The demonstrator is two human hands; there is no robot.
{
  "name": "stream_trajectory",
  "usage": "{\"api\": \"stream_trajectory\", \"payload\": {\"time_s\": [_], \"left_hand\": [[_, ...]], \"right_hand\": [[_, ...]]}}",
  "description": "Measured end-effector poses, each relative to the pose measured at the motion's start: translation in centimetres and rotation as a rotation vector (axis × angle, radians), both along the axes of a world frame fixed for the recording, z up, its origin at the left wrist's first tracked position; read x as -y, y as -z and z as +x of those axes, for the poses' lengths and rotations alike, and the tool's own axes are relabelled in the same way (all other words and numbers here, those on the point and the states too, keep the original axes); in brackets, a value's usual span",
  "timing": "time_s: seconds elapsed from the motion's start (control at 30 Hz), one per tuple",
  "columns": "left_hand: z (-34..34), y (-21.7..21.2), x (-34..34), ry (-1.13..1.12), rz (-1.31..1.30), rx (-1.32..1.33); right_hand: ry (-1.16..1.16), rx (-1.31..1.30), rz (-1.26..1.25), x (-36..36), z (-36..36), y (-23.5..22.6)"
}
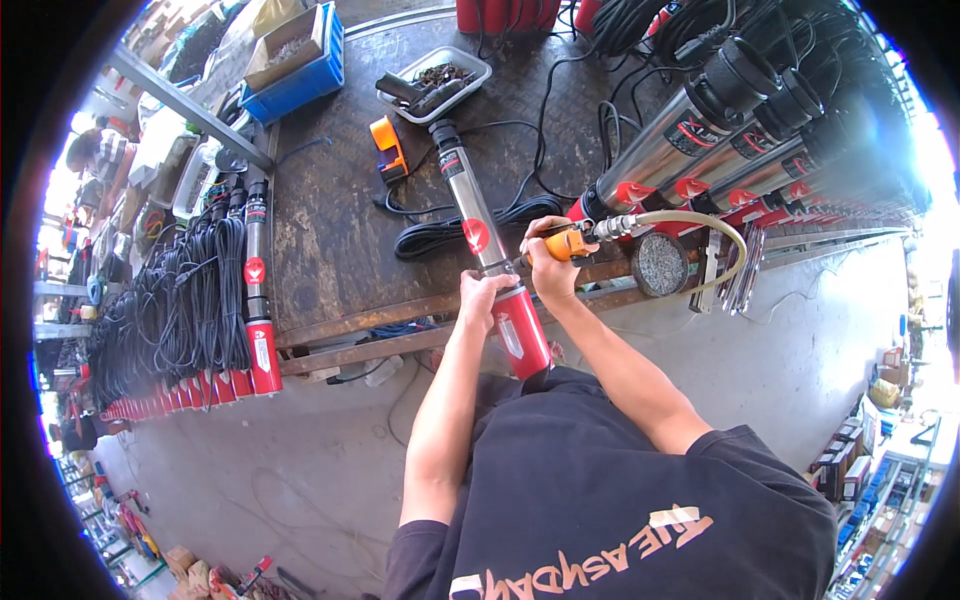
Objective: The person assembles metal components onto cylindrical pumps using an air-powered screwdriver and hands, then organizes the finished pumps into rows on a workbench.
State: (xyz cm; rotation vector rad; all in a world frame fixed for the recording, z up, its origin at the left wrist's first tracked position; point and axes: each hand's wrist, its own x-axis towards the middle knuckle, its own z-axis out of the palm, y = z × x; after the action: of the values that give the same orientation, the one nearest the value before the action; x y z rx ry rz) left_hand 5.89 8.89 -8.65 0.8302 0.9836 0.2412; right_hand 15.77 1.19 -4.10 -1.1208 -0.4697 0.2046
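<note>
A long submersible pump (468, 190), steel at its far part and red at its near part, lies across the bench edge with its near end against my body. My left hand (486, 298) is wrapped round it at the dark joint between steel and red. In my right hand (546, 258) is an orange air screwdriver (568, 244), its tip toward that same joint; whether the tip touches is too small to tell. A pale air hose (742, 250) curves away from the tool. A coiled black cable (440, 240) lies beside the pump.
Several similar pumps (665, 140) lean at the right, with more pumps (258, 290) and cables at the left. On the dark bench (340, 250) are a tray of small parts (480, 75), an orange tape dispenser (388, 148) and a blue crate (335, 60). A round tub of granular pieces (660, 265) sits near the edge.
</note>
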Motion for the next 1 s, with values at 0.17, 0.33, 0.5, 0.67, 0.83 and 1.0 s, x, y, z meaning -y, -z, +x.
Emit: {"api": "stream_trajectory", "payload": {"time_s": [0.17,0.33,0.5,0.67,0.83,1.0], "left_hand": [[0.0,0.2,0.1,-0.026,-0.024,-0.002],[0.1,-0.7,0.4,-0.041,-0.04,-0.02],[0.0,-0.6,0.5,-0.027,-0.034,-0.045],[0.4,-0.1,0.6,-0.019,0.007,-0.063],[0.4,1.9,-0.8,0.041,-0.038,0.046],[0.3,-1.9,1.3,0.15,0.595,-0.359]], "right_hand": [[-0.083,0.019,-0.012,0.5,-0.5,0.3],[-0.038,-0.025,0.023,0.2,0.1,0.6],[-0.045,-0.036,0.04,0.3,-0.3,1.3],[0.049,-0.11,0.063,-0.5,0.0,1.2],[0.031,-0.012,0.057,0.0,-0.5,-2.3],[0.264,0.17,0.017,7.5,0.0,-7.2]]}}
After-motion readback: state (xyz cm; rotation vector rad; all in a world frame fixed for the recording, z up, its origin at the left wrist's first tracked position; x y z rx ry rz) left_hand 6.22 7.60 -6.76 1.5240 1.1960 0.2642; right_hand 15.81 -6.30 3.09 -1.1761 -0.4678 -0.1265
